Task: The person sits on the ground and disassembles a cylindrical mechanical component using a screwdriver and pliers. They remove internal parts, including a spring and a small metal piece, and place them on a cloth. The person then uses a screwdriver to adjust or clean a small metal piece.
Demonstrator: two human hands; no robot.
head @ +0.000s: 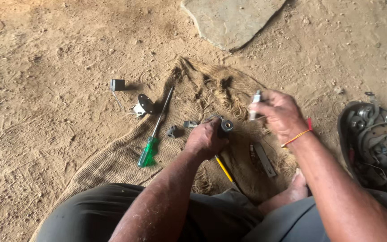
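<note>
My left hand (206, 139) is closed around a small dark cylindrical part (226, 125) with a round opening at its end, held over a burlap sack (113, 161) on the dirt ground. My right hand (279, 112) grips a small grey and white spark-plug-like piece (255, 102), raised just right of the left hand. A yellow-handled tool (224, 169) lies under my left wrist.
A green-handled screwdriver (154, 134) lies on the sack, left of my hands. Small dark parts (173, 131) and a black disc (146, 103) rest near it. A flat metal bar (264, 159) lies below my right hand. An opened engine assembly (377, 141) sits at right, a flat stone (231, 20) at top.
</note>
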